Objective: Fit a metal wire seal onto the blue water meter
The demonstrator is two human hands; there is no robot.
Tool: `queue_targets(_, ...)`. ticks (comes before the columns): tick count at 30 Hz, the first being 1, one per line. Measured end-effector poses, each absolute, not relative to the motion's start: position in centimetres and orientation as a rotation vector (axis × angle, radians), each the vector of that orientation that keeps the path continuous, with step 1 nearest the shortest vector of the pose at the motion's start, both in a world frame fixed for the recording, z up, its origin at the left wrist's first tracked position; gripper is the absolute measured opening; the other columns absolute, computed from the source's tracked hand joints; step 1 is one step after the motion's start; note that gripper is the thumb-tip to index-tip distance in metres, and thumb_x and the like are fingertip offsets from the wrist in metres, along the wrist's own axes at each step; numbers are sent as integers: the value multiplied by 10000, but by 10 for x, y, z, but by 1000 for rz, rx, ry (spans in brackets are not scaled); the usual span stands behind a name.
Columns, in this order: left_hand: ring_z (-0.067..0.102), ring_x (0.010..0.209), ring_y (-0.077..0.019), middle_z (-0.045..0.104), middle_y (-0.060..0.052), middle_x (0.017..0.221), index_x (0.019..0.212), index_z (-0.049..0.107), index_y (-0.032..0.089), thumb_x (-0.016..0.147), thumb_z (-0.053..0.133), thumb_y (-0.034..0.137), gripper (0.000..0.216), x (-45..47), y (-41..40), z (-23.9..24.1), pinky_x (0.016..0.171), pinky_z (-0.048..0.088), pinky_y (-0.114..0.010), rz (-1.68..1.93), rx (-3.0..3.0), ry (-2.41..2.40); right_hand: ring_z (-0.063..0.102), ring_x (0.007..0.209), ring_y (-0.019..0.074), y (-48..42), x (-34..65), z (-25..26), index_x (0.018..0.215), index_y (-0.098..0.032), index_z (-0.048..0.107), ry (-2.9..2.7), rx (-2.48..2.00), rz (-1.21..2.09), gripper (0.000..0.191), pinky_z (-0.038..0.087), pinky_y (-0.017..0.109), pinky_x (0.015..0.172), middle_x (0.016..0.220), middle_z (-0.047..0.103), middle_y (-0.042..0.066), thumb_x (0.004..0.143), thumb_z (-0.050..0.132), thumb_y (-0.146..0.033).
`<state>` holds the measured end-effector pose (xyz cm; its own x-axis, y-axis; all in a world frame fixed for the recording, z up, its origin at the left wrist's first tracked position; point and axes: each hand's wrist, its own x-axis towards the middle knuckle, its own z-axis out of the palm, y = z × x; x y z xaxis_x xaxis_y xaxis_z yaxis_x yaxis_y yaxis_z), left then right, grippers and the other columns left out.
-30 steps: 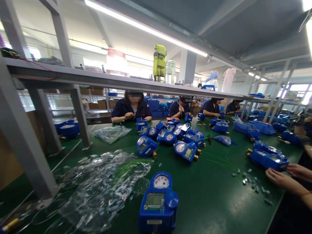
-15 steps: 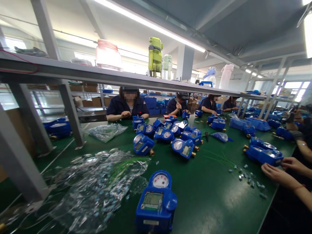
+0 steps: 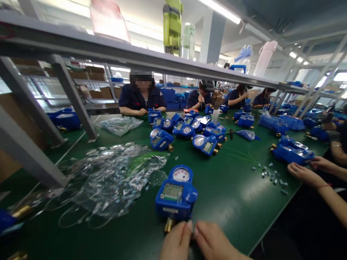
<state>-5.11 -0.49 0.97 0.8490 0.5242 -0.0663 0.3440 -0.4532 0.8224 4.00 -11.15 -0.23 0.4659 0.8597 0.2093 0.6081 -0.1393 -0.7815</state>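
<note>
A blue water meter (image 3: 176, 194) with a round dial, a small screen and a brass fitting (image 3: 168, 225) lies on the green table (image 3: 230, 202) right in front of me. My left hand (image 3: 176, 242) and my right hand (image 3: 214, 245) rise from the bottom edge, close together with thumbs touching, just below the meter. My left thumb is beside the brass fitting. Both hands look closed in a pinch, and whatever is between them is hidden.
Crumpled clear plastic bags (image 3: 114, 180) lie to the left by a grey shelf post (image 3: 29, 153). A cluster of blue meters (image 3: 187, 133) fills mid-table. At the right a co-worker's hands (image 3: 306, 172) rest by another meter (image 3: 292, 153), near small metal pieces (image 3: 271, 177). Several people sit opposite.
The view has tipped downward and the near meter now sits higher in the picture. My two hands have come into view at the bottom edge, meeting below the meter.
</note>
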Motion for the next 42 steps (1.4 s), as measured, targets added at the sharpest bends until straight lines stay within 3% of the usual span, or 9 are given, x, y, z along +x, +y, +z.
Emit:
queue_targets(4, 543, 639, -167, 597, -21, 661, 646, 519, 190, 875, 300, 411, 387, -47, -11, 30, 618, 392, -262, 223, 2110, 624, 326, 341, 106, -114, 41, 0, 724, -190, 450, -967, -1782, 914, 323, 334, 222, 402, 403, 326, -76, 906, 192, -260)
queue_targets(9, 566, 689, -176, 631, -26, 736, 725, 556, 191, 869, 332, 420, 352, -46, -11, 26, 651, 403, -271, 227, 2023, 605, 506, 765, 193, -126, 38, 6, 934, -160, 502, -1323, -2023, 175, 198, 393, 315, 708, 823, 568, 83, 906, 318, -227)
queue_targets(14, 546, 623, -180, 617, -18, 665, 669, 549, 191, 856, 337, 467, 395, -44, -12, 21, 594, 399, -272, 234, 1998, 671, 439, 686, 200, -127, 45, -8, 870, -146, 534, -1680, -2097, -216, 241, 345, 328, 645, 726, 526, 80, 875, 293, -134)
queue_targets(19, 561, 640, -176, 624, -14, 680, 686, 561, 195, 863, 330, 460, 394, -44, -13, 20, 620, 417, -268, 289, 1987, 703, 408, 605, 135, -114, 47, 1, 706, -178, 494, -1127, -1859, 462, 194, 310, 265, 592, 638, 478, 9, 857, 381, -224)
queue_targets(23, 565, 607, -176, 618, -15, 643, 658, 545, 197, 861, 334, 457, 391, -44, -14, 16, 602, 424, -267, 345, 1996, 741, 194, 371, 80, -97, 45, 4, 600, -200, 404, -456, -1519, 1086, 205, 187, 211, 408, 406, 256, -87, 793, 354, -245)
queue_targets(34, 541, 538, -161, 567, 4, 548, 640, 573, 185, 872, 255, 515, 513, -61, 6, 25, 520, 381, -252, 164, 1955, 744, 180, 305, 62, -101, 48, 6, 634, -192, 438, -318, -1456, 1194, 276, 145, 182, 350, 344, 312, -92, 839, 330, -341)
queue_targets(37, 526, 540, -164, 534, 8, 549, 676, 581, 192, 875, 232, 517, 517, -72, 32, 33, 513, 374, -258, 350, 2044, 945, 391, 437, 86, -112, 47, 6, 727, -178, 502, -467, -1641, 853, 304, 319, 197, 449, 481, 470, -42, 883, 362, -398)
queue_targets(40, 559, 852, -200, 588, -48, 922, 957, 570, 183, 869, 310, 477, 402, -71, 54, 36, 724, 436, -288, 747, 2090, 1006, 534, 829, 148, -117, 41, 6, 994, -194, 495, -616, -1726, 466, 256, 435, 279, 744, 897, 578, 42, 890, 397, -406)
queue_targets(42, 489, 1068, -210, 519, -68, 1167, 1135, 498, 193, 871, 336, 453, 403, -68, 60, 34, 898, 393, -317, 760, 2064, 857, 479, 1056, 180, -114, 32, 7, 1235, -223, 344, -665, -1629, 403, 383, 408, 333, 888, 1191, 477, 84, 896, 398, -391)
